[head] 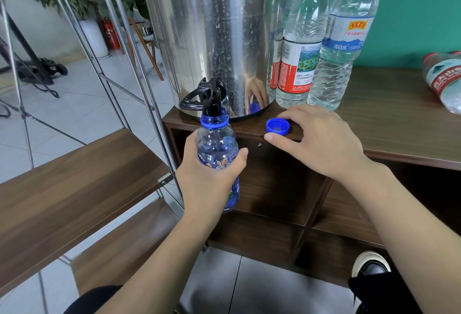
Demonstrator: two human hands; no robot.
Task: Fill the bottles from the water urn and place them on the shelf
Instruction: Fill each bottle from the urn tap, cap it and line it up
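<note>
Blue plastic fills the left hand [209, 176], fingers wrapped round the bottle [216, 154], its mouth under the urn [214, 34] tap [208, 96]: filling step. Right hand [316, 139] fingers curl around the cap [278, 126] beside the urn, apparently touching. Next probably calls for capping, then shelving.
</note>
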